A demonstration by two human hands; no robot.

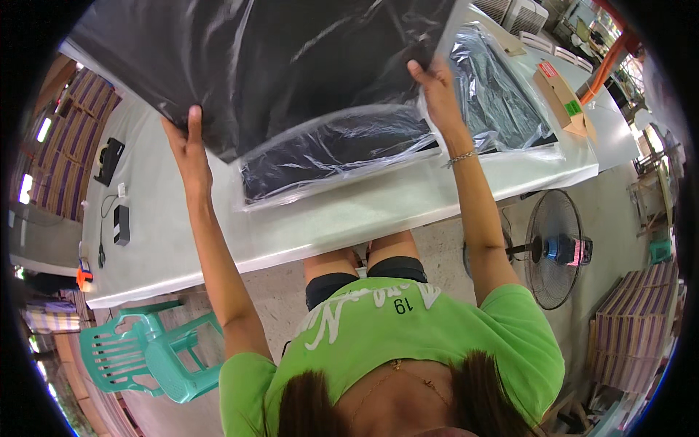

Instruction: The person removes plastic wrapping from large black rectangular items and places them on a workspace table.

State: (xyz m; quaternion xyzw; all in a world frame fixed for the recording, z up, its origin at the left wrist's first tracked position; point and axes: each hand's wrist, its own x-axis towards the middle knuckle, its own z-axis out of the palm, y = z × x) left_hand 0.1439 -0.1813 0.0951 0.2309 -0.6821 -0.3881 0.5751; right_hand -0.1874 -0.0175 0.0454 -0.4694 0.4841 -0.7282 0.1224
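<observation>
A large black panel in clear plastic wrap (320,65) is held up over the table, tilted, between my two hands. My left hand (191,149) grips its lower left edge, thumb on the front face. On its right edge, my right hand (439,91) grips with the thumb also on the front; the other fingers are partly hidden or blurred. Below it another plastic-wrapped black panel (335,153) lies on the table, partly covered from view. To the right of my right hand rests a further dark panel under crinkled clear plastic (495,95).
The white-covered table (349,227) holds a black tape dispenser (109,162), a small black box (121,224) and scissors (101,251) at left, and an open cardboard box (561,98) at right. A green plastic chair (156,349) and a fan (557,249) stand in front.
</observation>
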